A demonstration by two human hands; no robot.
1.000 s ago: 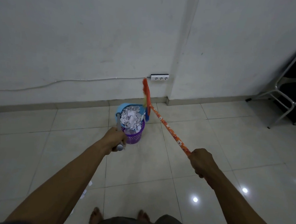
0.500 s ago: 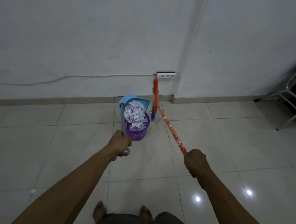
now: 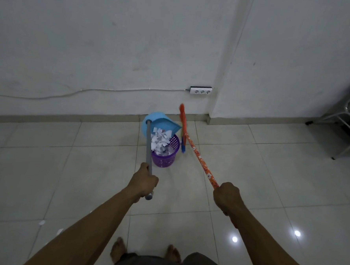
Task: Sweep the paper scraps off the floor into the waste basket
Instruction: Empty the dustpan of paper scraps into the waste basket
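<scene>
Scraps of white paper point(image 3: 159, 139) tumble from your tipped blue plastic dustpan point(image 3: 160, 121) into the purple mesh waste basket point(image 3: 166, 158). Your left hand point(image 3: 144, 183) grips the dustpan's grey handle point(image 3: 148, 147), and your right hand point(image 3: 226, 195) grips the orange patterned broomstick point(image 3: 199, 156).

You are standing on smooth, glossy floor tiles point(image 3: 269, 179) before a matt, scuffed wall point(image 3: 114, 36). You are holding a smooth blue plastic dustpan point(image 3: 162, 122) and a print-covered broom point(image 3: 199, 156) by a perforated purple plastic waste basket point(image 3: 164, 160) taking crumpled paper scraps point(image 3: 159, 139).
</scene>
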